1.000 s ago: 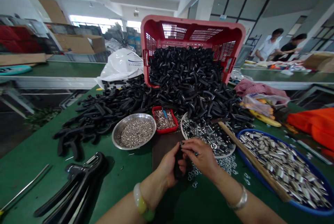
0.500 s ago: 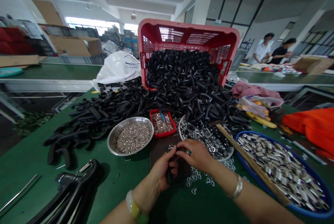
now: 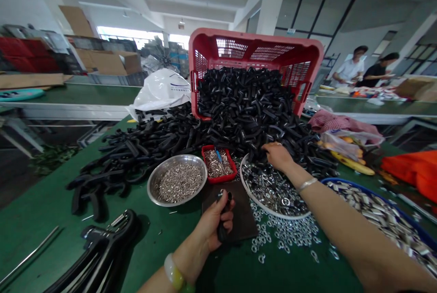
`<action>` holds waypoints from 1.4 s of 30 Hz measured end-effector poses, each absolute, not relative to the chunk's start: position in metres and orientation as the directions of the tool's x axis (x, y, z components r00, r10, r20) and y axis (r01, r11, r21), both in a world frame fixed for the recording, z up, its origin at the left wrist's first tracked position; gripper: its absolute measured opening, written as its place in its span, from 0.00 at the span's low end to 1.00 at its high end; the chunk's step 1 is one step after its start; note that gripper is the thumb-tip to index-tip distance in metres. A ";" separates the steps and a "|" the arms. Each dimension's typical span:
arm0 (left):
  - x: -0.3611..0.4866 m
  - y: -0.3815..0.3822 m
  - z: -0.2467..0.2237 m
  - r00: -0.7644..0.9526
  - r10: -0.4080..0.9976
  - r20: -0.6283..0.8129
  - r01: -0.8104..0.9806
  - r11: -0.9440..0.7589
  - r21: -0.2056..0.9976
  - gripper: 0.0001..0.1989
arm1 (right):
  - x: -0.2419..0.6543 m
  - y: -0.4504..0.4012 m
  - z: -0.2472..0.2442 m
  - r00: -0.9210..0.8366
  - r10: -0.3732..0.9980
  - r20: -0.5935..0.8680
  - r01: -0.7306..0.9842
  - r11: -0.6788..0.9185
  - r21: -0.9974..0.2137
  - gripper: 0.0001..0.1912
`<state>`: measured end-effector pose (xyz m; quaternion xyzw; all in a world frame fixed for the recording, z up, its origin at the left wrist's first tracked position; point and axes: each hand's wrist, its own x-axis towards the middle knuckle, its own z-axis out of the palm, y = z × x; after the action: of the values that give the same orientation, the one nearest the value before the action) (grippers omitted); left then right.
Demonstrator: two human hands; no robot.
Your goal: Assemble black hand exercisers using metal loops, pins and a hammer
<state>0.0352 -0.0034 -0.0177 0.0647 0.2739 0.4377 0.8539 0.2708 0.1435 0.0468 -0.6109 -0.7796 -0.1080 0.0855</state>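
Left hand [image 3: 213, 224], fingers clenched round a likely stiff, light black plastic grip [image 3: 223, 224], upright over a dark square board [image 3: 244, 211], safest held mid-curve; right hand [image 3: 278, 156] on a black plastic heap [image 3: 246, 111], grasp unclear.

Two bare forearms in view, left forearm [image 3: 170, 279] and right forearm [image 3: 355, 229], both running in from the bottom edge. Left wrist wears a chunky round bangle [image 3: 173, 273], looks like jade, translucent pale cream going yellow-green, with a deeper green patch at the lower end, partly cut off by the frame. Right wrist wears a slim polished silver bangle [image 3: 307, 185], plain narrow band, sits loose. Right grip [image 3: 280, 156] seems to have a thin metal ring [image 3: 277, 144] on one finger, too small to tell more. Left grip [image 3: 213, 222] shows no jewellery. Nothing else worn shows on either arm.
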 end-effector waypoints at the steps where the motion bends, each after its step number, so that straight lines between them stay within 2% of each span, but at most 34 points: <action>1: 0.035 -0.004 -0.019 0.467 0.787 -0.402 -0.709 0.605 0.362 0.13 | 0.278 0.139 0.046 -0.250 0.934 0.257 0.968 0.244 0.058 0.16; 5: 0.035 -0.004 -0.022 0.474 0.799 -0.371 -0.711 0.595 0.374 0.14 | 0.317 0.111 0.042 -0.201 0.945 0.258 0.980 0.196 0.045 0.16; 8: 0.036 -0.005 -0.023 0.483 0.800 -0.356 -0.714 0.595 0.369 0.14 | 0.334 0.088 0.038 -0.232 0.956 0.181 0.973 0.228 0.042 0.13; 12: 0.037 -0.006 -0.019 0.490 0.800 -0.347 -0.700 0.598 0.391 0.13 | 0.306 0.076 0.027 -0.358 0.931 0.074 0.934 0.356 0.036 0.14; 16: 0.037 -0.008 -0.019 0.474 0.809 -0.347 -0.698 0.586 0.412 0.14 | 0.255 0.090 0.014 -0.309 0.951 -0.001 0.948 0.308 0.077 0.19; 21: 0.036 -0.010 -0.021 0.465 0.818 -0.338 -0.705 0.573 0.417 0.14 | 0.238 0.105 0.017 -0.239 0.971 0.014 0.970 0.238 0.056 0.14; 25: 0.035 -0.010 -0.020 0.484 0.808 -0.336 -0.716 0.586 0.380 0.14 | 0.241 0.086 0.038 -0.230 0.967 0.114 0.973 0.231 0.001 0.14; 27: 0.034 -0.008 -0.020 0.513 0.794 -0.325 -0.713 0.605 0.353 0.14 | 0.233 0.064 0.046 -0.252 0.946 0.204 0.944 0.287 -0.163 0.15; 29: 0.034 -0.007 -0.020 0.541 0.783 -0.308 -0.715 0.621 0.322 0.14 | 0.217 0.039 0.049 -0.271 0.912 0.308 0.768 0.397 -0.502 0.15; 30: 0.033 -0.007 -0.021 0.550 0.779 -0.301 -0.718 0.625 0.307 0.14 | 0.207 0.026 0.048 -0.267 0.906 0.329 0.650 0.422 -0.632 0.15; 31: 0.032 -0.007 -0.022 0.558 0.775 -0.298 -0.720 0.630 0.291 0.13 | 0.197 0.015 0.047 -0.256 0.904 0.341 0.558 0.426 -0.712 0.14; 33: 0.029 -0.008 -0.026 0.575 0.763 -0.296 -0.720 0.644 0.259 0.14 | 0.180 -0.003 0.043 -0.241 0.905 0.351 0.464 0.425 -0.777 0.12; 36: 0.023 -0.009 -0.031 0.628 0.725 -0.283 -0.688 0.687 0.234 0.17 | 0.166 -0.018 0.039 -0.248 0.868 0.429 0.455 0.496 -0.740 0.11; 39: 0.019 -0.011 -0.034 0.663 0.706 -0.247 -0.648 0.707 0.283 0.20 | 0.161 -0.025 0.041 -0.350 0.745 0.568 0.510 0.660 -0.552 0.11; 42: 0.018 -0.013 -0.033 0.669 0.710 -0.221 -0.616 0.696 0.369 0.23 | 0.158 -0.033 0.044 -0.478 0.650 0.590 0.573 0.741 -0.351 0.12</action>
<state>0.0177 -0.0130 -0.0333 0.1328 0.1764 0.3666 0.9038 0.1579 -0.0327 0.0439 -0.3562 -0.8581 0.0529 0.3660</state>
